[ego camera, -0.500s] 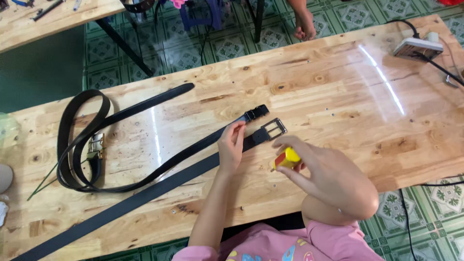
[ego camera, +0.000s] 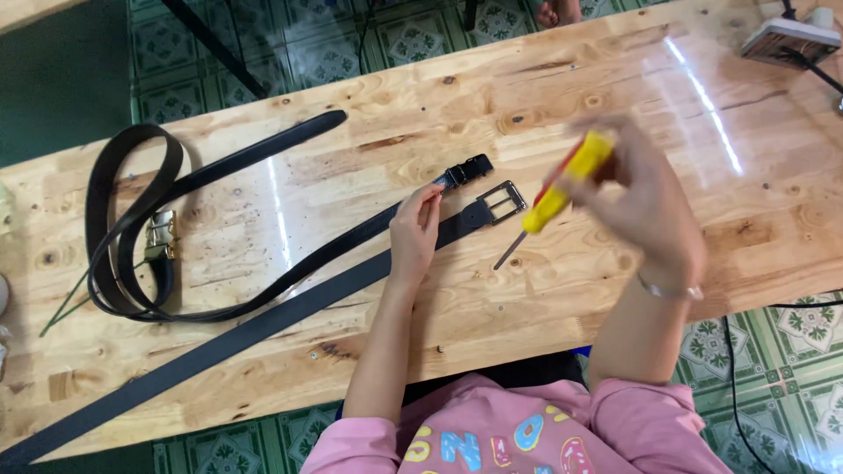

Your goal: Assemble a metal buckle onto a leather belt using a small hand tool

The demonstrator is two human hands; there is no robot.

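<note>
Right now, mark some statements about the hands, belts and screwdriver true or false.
1. The right hand holds a yellow-and-red screwdriver. True.
2. The left hand rests on a black belt near its silver buckle. True.
3. The screwdriver tip is inside the buckle. False: it hangs above the wooden table, apart from the buckle.
4. Only one belt lies on the table. False: a looped belt lies at the left too.

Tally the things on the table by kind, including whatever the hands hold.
Belts: 2 – one pressed flat by the left hand, buckle at its end; one looped belt at the far left.
Screwdrivers: 1 – yellow-handled screwdriver, in the right hand.
Corded devices: 1 – pale device at the table's far right corner.
Total: 4
</note>
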